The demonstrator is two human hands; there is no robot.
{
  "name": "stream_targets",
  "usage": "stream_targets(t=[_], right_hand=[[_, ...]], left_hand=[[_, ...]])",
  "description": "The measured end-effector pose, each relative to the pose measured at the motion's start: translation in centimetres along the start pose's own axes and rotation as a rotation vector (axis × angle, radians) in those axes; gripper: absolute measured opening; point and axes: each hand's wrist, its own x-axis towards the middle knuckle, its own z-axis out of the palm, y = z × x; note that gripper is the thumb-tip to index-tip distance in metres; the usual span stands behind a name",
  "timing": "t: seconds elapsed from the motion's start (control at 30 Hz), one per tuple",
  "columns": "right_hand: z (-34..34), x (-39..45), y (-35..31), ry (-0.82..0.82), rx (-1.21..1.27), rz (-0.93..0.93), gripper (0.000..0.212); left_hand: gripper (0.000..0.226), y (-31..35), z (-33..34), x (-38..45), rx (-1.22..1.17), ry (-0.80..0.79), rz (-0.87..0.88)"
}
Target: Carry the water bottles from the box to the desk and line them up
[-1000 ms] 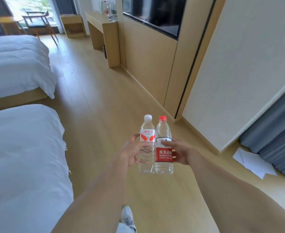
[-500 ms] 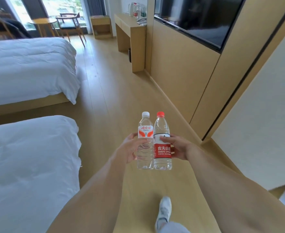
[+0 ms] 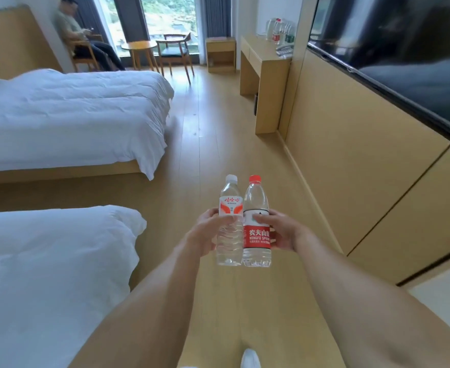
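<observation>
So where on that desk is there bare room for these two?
The desk is crowded at its far right end, where bottles cluster by the wall. The near and left stretch of the top looks bare, though it is distant.

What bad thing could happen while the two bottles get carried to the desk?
The white-capped bottle and the red-capped bottle are each held in one hand, left hand and right hand, so one could slip and drop on the wooden floor. The desk already holds bottles; setting these down carelessly might knock them over.
</observation>
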Motion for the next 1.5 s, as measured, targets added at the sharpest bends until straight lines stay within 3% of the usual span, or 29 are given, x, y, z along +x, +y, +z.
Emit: stream_targets(t=[0.4,0.77,1.03,1.5], right_hand=[[-3.2,13.2,-10.8,-0.02,0.01,-0.009,0.043],[-3.8,29.7,-21.9,0.071,0.039,0.016,0.033],[-3.9,40.2,-29.0,0.118,0.071,0.014,0.041],[-4.8,60.5,-43.1,0.004,-0.032,-0.002,0.036]], left_hand=[[0.057,9.1,-0.6,14.6,-0.022,-0.029,0.053],[0.059,19.3,-4.4,32.9,0.018,-0.106,0.002],[0.057,27.3,-6.6,43.9,0.044,-0.139,-0.002],[0.058,39.1,-10.2,61.8,0.017,-0.033,0.033]])
